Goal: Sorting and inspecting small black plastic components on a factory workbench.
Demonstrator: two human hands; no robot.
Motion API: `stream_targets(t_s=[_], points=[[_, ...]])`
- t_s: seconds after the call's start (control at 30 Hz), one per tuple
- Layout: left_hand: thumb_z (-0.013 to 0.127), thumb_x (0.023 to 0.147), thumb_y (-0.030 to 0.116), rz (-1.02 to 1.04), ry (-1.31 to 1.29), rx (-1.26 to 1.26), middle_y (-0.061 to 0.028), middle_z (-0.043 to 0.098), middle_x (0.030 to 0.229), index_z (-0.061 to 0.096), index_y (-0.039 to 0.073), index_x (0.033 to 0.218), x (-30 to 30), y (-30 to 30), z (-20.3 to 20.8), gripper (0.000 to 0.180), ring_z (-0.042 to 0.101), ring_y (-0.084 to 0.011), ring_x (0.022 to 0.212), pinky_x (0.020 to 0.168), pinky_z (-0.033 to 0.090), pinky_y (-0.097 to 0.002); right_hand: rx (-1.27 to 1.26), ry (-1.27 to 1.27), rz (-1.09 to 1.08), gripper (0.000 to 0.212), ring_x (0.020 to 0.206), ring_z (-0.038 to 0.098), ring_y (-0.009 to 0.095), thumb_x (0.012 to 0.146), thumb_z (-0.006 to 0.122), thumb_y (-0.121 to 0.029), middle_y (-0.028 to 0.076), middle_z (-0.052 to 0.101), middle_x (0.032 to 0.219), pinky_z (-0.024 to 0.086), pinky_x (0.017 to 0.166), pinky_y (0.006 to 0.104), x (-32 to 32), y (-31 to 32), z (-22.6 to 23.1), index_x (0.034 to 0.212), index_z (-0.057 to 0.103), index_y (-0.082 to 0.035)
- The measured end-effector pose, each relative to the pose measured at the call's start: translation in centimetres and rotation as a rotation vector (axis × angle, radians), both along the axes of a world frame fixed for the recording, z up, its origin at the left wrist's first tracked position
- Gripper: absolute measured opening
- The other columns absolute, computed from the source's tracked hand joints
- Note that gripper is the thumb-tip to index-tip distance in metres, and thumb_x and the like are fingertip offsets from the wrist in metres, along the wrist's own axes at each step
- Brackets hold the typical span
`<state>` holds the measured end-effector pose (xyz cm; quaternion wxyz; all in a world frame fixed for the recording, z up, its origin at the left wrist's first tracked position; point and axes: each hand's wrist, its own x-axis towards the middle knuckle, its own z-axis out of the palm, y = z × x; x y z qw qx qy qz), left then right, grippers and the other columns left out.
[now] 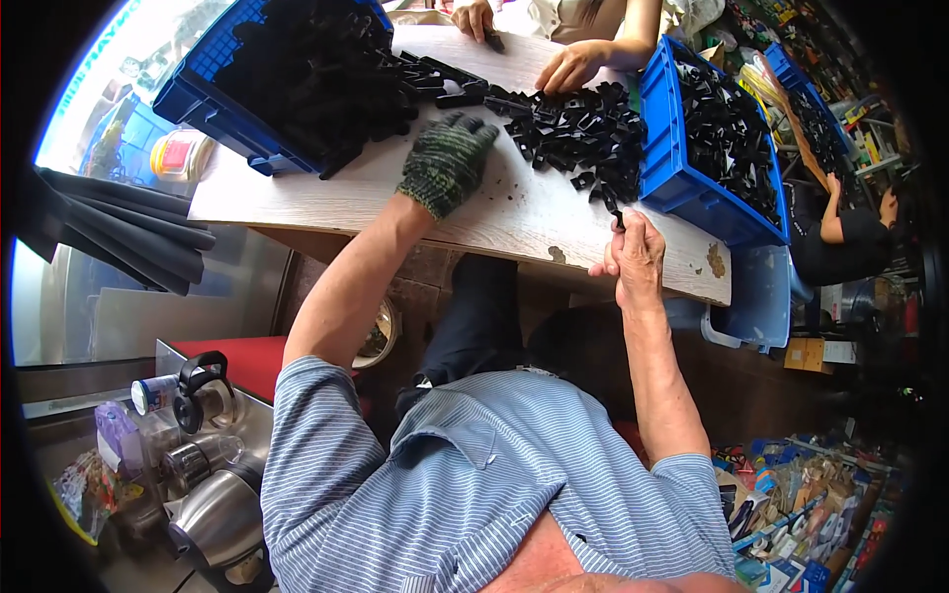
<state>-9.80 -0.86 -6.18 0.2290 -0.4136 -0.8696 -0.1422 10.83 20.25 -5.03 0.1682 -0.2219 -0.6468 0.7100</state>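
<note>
My left hand [450,163], in a green and black knit glove, lies palm down on the pale wooden table [297,210] with its fingers stretched out, just short of some long black parts [460,99]. Bare and closed, my right hand [636,255] pinches a small black piece [620,219] above the table's near edge. Beside it spreads a heap of small black clip-like pieces [583,133]. At the left, longer black parts spill from a tilted blue crate [222,119]. On the right stands a blue bin [664,148], filled with small black pieces [727,138].
Across the table a co-worker's hands [575,66] handle black parts. A clear blue tub [756,301] is below the right table end. Lower left are a steel kettle [219,519] and a red surface [232,366]. Another person [840,242] is at far right.
</note>
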Motion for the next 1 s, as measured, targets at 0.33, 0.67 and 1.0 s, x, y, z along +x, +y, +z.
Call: stream_targets(t_s=[0.33, 0.67, 1.0], points=[[0.067, 0.079, 0.007, -0.254, -0.179, 0.47, -0.0159, 0.065, 0.116, 0.064, 0.009, 0.12, 1.9, -1.1, -0.9, 0.041, 0.062, -0.0343, 0.108, 0.09, 0.051, -0.0428, -0.139, 0.026, -0.053, 0.036, 0.039, 0.036, 0.009, 0.099, 0.046, -0.038, -0.004, 0.031, 0.05, 0.05, 0.039, 0.0313, -0.1, -0.2, 0.2, 0.082, 0.053, -0.007], [0.07, 0.084, 0.027, 0.107, -0.196, 0.016, -0.0124, 0.067, 0.083, 0.071, 0.013, 0.106, 5.5, 1.3, 1.8, 0.026, 0.064, -0.0328, 0.078, 0.07, 0.052, -0.0449, -0.071, 0.017, -0.051, 0.038, 0.039, 0.038, 0.009, 0.099, 0.048, -0.038, -0.004, 0.031, 0.048, 0.05, 0.038, 0.0309, -0.1, -0.2, 0.2, 0.075, 0.05, -0.009], [0.063, 0.089, 0.02, 0.043, 0.032, 0.122, -0.0127, 0.068, 0.09, 0.067, 0.009, 0.1, 7.3, 0.4, 0.8, 0.016, 0.064, -0.0334, 0.089, 0.074, 0.05, -0.0451, -0.12, 0.005, -0.099, 0.035, 0.04, 0.036, 0.009, 0.098, 0.042, -0.038, -0.003, 0.031, 0.05, 0.049, 0.037, 0.0306, -0.1, -0.5, 0.8, 0.078, 0.049, -0.009]])
